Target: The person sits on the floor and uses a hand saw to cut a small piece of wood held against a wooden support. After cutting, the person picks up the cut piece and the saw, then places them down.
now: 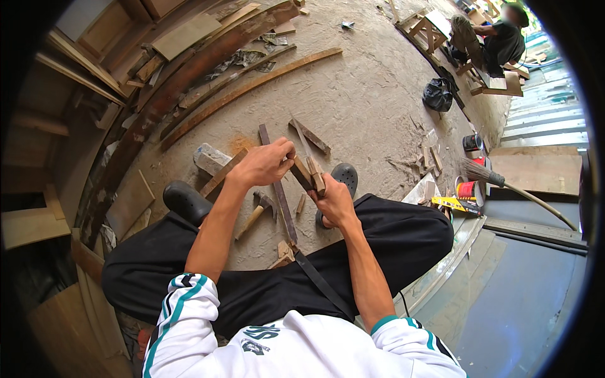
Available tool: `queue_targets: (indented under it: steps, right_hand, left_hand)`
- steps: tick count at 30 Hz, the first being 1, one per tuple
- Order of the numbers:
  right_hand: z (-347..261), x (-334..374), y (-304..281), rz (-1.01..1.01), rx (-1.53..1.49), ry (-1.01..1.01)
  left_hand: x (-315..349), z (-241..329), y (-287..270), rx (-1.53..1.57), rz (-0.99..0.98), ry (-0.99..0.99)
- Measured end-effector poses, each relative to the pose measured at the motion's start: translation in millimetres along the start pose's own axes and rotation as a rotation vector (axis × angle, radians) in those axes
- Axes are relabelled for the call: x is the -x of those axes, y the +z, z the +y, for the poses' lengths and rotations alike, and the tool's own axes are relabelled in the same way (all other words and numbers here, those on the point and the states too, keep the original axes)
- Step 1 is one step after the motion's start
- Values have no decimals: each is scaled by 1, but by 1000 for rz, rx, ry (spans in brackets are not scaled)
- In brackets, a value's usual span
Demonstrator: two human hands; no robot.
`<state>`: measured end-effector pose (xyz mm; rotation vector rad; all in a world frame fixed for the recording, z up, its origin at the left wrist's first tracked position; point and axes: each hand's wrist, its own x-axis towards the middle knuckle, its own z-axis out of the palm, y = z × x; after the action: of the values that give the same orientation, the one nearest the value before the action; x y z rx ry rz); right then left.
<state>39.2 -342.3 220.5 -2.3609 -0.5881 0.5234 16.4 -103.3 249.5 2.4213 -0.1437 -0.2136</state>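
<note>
My left hand [261,165] and right hand [334,201] grip a wooden block [307,174]; a hammer [257,213] and dark strip [277,189] lie underneath.

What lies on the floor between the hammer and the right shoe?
A long dark wooden strip runs between the hammer and the right shoe, in the head view.

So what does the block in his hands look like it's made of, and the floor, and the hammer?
The small block, held by the left hand and right hand, looks like bare brown wood. The floor seems rough grey concrete, dusty. The hammer has a pale wooden handle and dark, probably metal, head.
</note>
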Motion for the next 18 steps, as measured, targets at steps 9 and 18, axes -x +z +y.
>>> queue_targets:
  steps: [9,18]
  right_hand:
    - [3,4,8,17,177,62]
    - [8,-5,10,215,-21,65]
  left_hand:
    - [2,-9,24,-175,-20,50]
    - [-6,-23,48,280,256,-279]
